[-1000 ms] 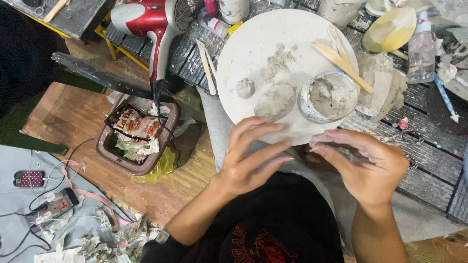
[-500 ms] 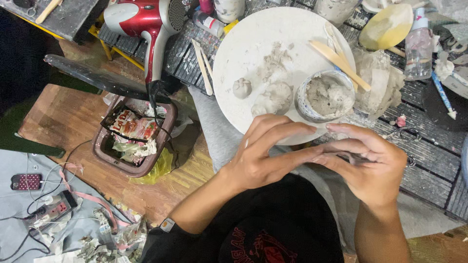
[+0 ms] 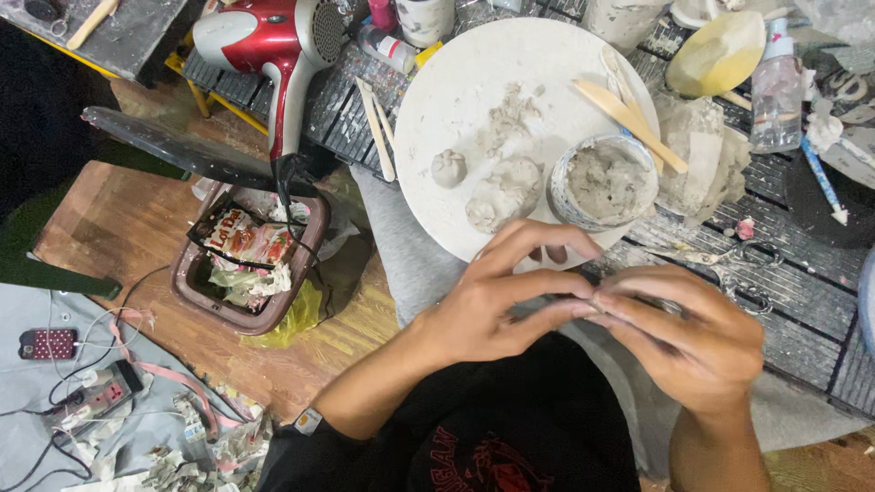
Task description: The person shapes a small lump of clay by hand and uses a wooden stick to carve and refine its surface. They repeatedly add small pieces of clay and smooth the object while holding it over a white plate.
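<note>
Clay piece (image 3: 591, 308): barely visible, pinched where the fingertips of both hands meet, lower centre of the frame, just below the rim of the white round board (image 3: 437, 118).
Left hand (image 3: 497, 301): centre of the frame, fingers curled narrow, tips pressed against those of the other hand.
Right hand (image 3: 684, 333): lower right of centre, fingers bunched and closed toward the left hand; whatever lies inside is almost wholly hidden.
Change from earlier: hands now drawn tighter together, fingertips touching; a second ago slightly apart, left fingers spread wider; board and tools unmoved.
Look of the clay piece: only a sliver of pale grey between the fingertips; shape impossible to tell.
Board contents: small clay ball (image 3: 448, 168) at centre, larger grey lump (image 3: 506, 193) to its right, round bowl of wet clay (image 3: 603, 182) at the right edge, wooden modelling stick (image 3: 629, 123) across the bowl's rim.
Upper left of frame: red and silver hair dryer (image 3: 269, 41), cord running down.
Left of centre: brown tray of wrappers (image 3: 246, 264) on the wooden surface (image 3: 118, 228).
Upper right: clear plastic bottle (image 3: 777, 87), yellow sponge (image 3: 715, 53).
Lower left: power strip (image 3: 91, 401), torn paper scraps.
</note>
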`<state>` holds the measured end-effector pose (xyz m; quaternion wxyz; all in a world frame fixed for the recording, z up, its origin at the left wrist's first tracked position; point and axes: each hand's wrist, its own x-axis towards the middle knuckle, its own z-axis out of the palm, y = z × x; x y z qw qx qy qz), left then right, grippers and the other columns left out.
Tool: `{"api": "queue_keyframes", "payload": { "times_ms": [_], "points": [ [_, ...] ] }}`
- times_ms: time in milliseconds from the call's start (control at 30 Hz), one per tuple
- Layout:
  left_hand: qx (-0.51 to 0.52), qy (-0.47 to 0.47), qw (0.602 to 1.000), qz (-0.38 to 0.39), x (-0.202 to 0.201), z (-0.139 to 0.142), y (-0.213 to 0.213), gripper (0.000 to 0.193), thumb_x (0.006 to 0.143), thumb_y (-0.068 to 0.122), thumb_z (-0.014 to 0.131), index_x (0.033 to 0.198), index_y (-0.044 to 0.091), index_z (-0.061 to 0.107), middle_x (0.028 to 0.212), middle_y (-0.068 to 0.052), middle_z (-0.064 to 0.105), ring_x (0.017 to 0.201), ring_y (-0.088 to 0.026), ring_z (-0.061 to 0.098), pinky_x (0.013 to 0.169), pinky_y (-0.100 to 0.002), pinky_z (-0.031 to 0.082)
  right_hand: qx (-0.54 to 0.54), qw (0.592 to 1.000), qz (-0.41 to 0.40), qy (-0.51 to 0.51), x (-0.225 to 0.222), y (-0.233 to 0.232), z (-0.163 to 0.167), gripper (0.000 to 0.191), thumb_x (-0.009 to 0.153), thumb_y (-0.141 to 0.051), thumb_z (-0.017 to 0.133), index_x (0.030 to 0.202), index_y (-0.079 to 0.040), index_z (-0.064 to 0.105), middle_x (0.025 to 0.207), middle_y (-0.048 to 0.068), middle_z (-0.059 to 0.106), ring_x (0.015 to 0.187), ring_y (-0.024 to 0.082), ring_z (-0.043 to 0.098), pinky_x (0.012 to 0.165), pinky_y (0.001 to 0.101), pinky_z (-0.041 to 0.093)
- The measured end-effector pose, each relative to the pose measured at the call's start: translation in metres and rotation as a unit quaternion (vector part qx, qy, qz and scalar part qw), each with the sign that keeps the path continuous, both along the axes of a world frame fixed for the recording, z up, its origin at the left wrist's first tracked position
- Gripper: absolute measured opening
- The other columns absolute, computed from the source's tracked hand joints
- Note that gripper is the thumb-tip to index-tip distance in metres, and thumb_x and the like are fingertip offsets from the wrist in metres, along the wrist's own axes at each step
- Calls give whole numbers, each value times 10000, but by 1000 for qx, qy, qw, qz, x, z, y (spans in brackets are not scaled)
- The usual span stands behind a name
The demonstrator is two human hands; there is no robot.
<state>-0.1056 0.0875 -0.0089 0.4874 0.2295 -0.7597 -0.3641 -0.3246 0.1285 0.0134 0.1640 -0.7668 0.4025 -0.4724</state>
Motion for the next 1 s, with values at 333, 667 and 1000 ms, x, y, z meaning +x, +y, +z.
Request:
{"api": "queue_keyframes", "payload": {
  "times_ms": [333,667,1000],
  "points": [
    [116,53,987,-99,-7,5,-13,121,976,119,787,1092,86,770,1264,-54,676,1188,-179,661,1051,-321,544,24,1000,1,-10,0,-11,23,295,748,22,862,1021,3,752,998,106,694,886,227,725,768,311,601],
    [169,60,976,-119,-16,10,-17,155,986,59,755,1139,71,773,1283,-89,685,1215,-216,673,1004,-329,579,-16,1000,12,-20,-18,-16,10,331,741,32,876,1043,-13,749,996,121,699,926,242,721,754,314,594],
    [246,142,944,-168,-31,4,-15,87,987,2,761,1072,18,754,1241,-142,718,1204,-210,687,1077,-327,553,-72,997,5,-18,-19,-15,16,262,732,-18,894,936,-3,731,930,99,680,850,233,703,715,359,572]
  ]
}}
